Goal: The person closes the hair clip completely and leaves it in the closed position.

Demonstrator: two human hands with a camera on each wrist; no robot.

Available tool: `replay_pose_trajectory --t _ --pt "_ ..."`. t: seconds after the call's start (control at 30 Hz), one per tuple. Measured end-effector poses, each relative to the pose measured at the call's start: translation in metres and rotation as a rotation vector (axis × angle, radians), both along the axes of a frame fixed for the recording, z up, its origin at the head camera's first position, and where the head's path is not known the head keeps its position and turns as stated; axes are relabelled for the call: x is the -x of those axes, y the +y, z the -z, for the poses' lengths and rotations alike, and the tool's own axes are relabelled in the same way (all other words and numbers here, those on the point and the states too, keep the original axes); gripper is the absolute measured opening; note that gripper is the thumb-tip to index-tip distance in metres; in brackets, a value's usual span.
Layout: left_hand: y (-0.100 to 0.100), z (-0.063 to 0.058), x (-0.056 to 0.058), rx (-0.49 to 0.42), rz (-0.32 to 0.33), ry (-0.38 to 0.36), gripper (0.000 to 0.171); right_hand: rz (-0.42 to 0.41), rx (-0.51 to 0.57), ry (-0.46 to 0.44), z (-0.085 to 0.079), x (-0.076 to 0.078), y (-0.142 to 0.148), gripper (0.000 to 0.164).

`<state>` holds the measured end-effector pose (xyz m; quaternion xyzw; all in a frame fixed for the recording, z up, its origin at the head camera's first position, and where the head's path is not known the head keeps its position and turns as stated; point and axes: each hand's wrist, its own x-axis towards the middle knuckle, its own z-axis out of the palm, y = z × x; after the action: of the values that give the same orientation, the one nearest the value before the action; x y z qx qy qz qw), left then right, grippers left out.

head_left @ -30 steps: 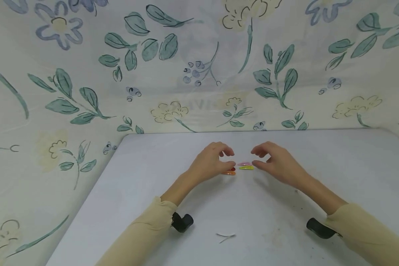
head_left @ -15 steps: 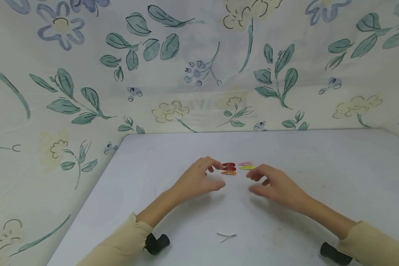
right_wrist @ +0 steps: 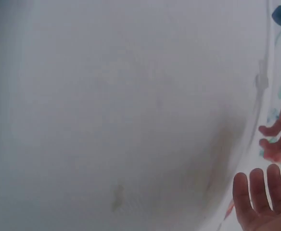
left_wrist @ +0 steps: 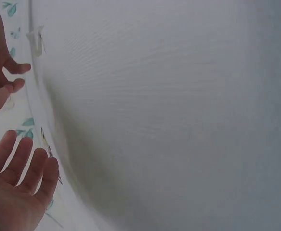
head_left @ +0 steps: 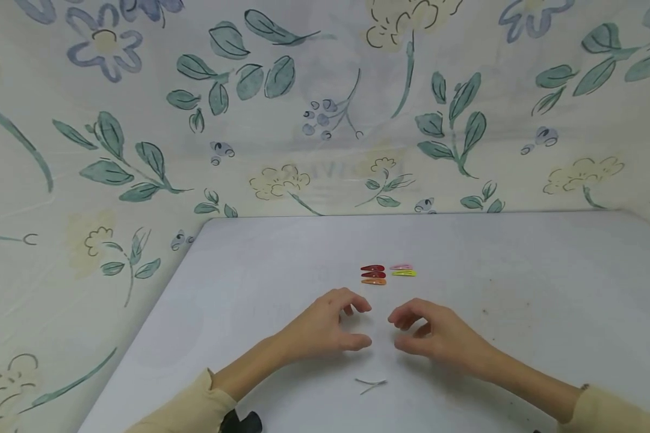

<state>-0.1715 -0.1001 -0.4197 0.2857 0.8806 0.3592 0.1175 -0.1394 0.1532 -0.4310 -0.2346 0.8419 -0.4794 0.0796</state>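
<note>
In the head view my left hand hovers above the white table with thumb and fingers spread apart, holding nothing. Facing it, my right hand is also bare, its fingers loosely bent. Beyond both hands lie snap hair clips in two short columns. On the left are two dark red clips above an orange clip; on the right a pink clip lies above a yellow clip. Nearer the person, a thin whitish Y-shaped thing rests just below the gap between the hands.
The white tabletop has a few small dark specks at the right. Behind its far edge hangs a floral cloth. A black wrist camera shows at the left sleeve.
Both hands have drawn back toward the person, away from the hair clips, uncovering the red and orange ones. The clips and the Y-shaped thing stay put.
</note>
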Motion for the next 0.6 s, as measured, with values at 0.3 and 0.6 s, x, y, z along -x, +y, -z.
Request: replay_pose_trajectory --t 0.3,0.6 --pt "-0.008 0.007 -0.019 0.03 0.023 -0.004 0.041 -0.057 0.001 0.062 0.009 -0.015 -0.004 0.028" --pt "-0.01 0.014 -0.032 0.048 0.103 0.074 0.034 -0.106 0.0 0.291 0.027 -0.024 -0.01 0.026"
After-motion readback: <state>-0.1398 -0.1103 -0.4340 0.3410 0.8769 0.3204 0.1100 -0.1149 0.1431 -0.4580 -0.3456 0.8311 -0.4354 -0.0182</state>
